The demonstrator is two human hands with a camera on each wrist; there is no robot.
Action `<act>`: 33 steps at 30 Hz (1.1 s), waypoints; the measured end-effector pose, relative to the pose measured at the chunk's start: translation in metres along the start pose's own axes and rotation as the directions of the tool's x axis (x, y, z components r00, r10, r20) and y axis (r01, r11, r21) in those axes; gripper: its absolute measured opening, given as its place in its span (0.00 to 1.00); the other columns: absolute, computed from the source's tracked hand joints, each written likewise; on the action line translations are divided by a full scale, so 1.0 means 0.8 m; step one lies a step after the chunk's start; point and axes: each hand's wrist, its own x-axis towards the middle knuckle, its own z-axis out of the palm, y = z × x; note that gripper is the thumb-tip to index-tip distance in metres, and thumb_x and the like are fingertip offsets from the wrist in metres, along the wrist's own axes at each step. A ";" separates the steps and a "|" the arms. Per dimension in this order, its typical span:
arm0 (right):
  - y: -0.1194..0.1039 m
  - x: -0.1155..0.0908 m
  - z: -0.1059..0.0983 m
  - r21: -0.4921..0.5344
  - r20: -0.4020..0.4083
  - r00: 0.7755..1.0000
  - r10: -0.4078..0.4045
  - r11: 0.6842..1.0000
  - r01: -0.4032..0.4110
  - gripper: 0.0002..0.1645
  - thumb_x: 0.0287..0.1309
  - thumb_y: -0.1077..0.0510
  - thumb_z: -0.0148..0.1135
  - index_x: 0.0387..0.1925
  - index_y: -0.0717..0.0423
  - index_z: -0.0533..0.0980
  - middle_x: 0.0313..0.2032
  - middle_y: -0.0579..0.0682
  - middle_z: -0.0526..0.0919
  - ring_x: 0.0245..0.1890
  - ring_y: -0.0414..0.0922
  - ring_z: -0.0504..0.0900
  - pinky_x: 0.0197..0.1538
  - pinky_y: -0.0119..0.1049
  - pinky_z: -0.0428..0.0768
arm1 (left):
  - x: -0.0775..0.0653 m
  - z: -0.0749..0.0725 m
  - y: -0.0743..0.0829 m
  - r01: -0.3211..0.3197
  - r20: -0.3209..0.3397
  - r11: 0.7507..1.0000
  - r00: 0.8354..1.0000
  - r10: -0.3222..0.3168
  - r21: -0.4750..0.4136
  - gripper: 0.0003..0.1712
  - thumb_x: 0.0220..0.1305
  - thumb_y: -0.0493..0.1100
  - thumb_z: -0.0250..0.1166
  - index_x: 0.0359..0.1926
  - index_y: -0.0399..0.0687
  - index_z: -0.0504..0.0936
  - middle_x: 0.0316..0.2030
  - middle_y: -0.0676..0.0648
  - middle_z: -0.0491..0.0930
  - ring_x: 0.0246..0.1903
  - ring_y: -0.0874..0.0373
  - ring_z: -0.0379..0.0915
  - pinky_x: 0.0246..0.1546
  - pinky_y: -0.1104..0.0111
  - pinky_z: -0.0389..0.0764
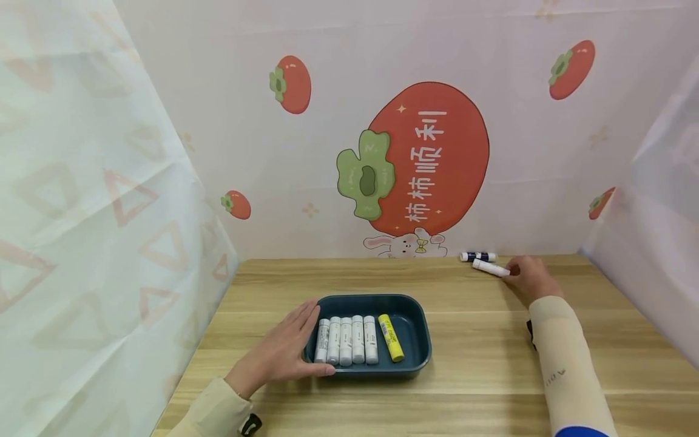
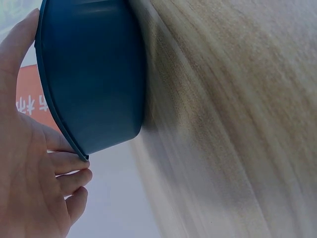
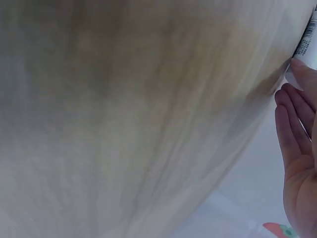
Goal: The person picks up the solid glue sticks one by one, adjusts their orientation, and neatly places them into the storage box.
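Note:
A dark blue tray [image 1: 371, 372] stands on the table, holding a row of several white glue sticks [image 1: 346, 341] and one slanted yellow glue stick [image 1: 391, 338]. My left hand [image 1: 286, 346] rests against its left end, fingers stretched along the rim and thumb lying at the near rim. In the left wrist view, the tray's wall [image 2: 94, 74] sits between thumb and fingertips. At the table's back right, my right hand [image 1: 530, 278] pinches the right end of another white glue stick [image 1: 490, 267]. Only part of that stick [image 3: 308, 47] shows in the right wrist view.
Just behind the pinched stick lies a navy glue stick with white ends [image 1: 477, 257], close to the back wall. A printed cloth [image 1: 306, 158] with persimmons hangs behind the wooden table [image 1: 480, 376]. Pale sheets [image 1: 109, 212] flank both sides.

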 end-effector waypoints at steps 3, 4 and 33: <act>0.000 -0.008 0.003 0.040 -0.028 1.000 0.010 0.999 -0.009 0.12 0.62 0.64 0.74 0.41 0.72 0.85 0.37 0.66 0.90 0.39 0.59 0.89 0.45 0.56 0.88 | 0.000 0.000 0.001 -0.001 -0.001 1.000 1.000 0.001 -0.003 0.75 0.56 0.87 0.60 0.84 0.38 0.50 0.85 0.39 0.45 0.85 0.42 0.44 0.83 0.46 0.57; 0.000 -0.010 0.004 0.049 -0.039 0.999 0.014 0.999 -0.012 0.13 0.62 0.63 0.74 0.41 0.72 0.85 0.37 0.66 0.90 0.38 0.58 0.89 0.45 0.55 0.88 | 0.000 0.000 0.001 -0.001 0.000 1.000 1.000 0.001 -0.005 0.75 0.56 0.87 0.60 0.84 0.38 0.50 0.85 0.39 0.45 0.85 0.42 0.44 0.83 0.46 0.57; -0.063 -0.092 -0.036 -0.007 -0.124 0.990 -0.069 0.998 0.069 0.11 0.61 0.56 0.77 0.39 0.60 0.88 0.32 0.50 0.92 0.29 0.38 0.88 0.33 0.29 0.82 | 0.001 0.003 0.000 -0.012 -0.018 1.000 1.000 0.011 -0.015 0.74 0.57 0.86 0.61 0.83 0.35 0.51 0.85 0.37 0.45 0.85 0.41 0.44 0.83 0.47 0.58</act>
